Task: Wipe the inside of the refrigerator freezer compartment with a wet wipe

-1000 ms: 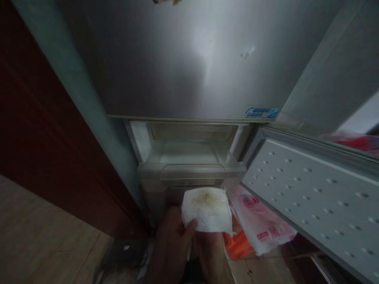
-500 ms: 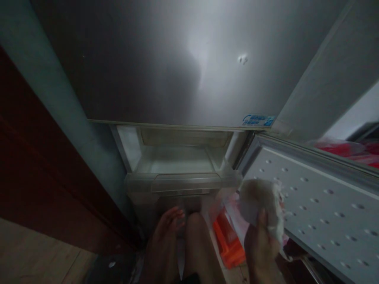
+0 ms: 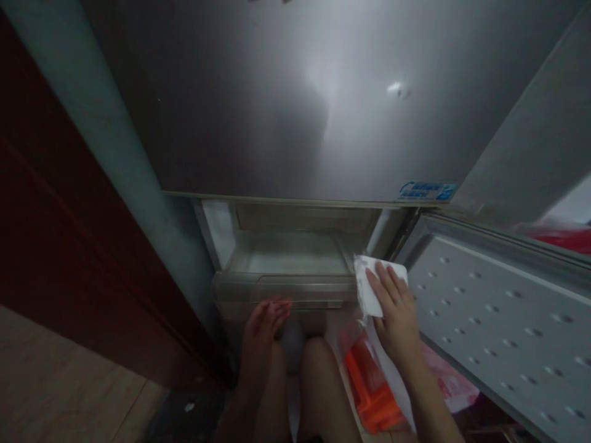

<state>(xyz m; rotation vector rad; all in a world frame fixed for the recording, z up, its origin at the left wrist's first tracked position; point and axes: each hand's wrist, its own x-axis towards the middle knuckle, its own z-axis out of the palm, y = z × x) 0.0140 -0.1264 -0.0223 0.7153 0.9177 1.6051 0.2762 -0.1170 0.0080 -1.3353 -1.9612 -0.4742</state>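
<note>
Lying under the flat, slightly spread fingers (image 3: 385,284) of the right hand (image 3: 396,314), the tissue (image 3: 366,296) is pinned to the drawer (image 3: 286,287) corner right of centre in the frame. It could be torn by hard rubbing. The left hand (image 3: 262,325) is seen empty, fingers together.

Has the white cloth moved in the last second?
Yes. The cloth went right and up, from below the drawer front to its right end, under the right hand.

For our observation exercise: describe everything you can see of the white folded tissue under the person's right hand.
The white folded tissue looks like soft, slightly crumpled paper, roughly rectangular. It lies against the right end of the translucent drawer front, beside the open dimpled door. The right hand presses on it with fingers extended, covering its lower right part; its left edge and top corner show.
</note>
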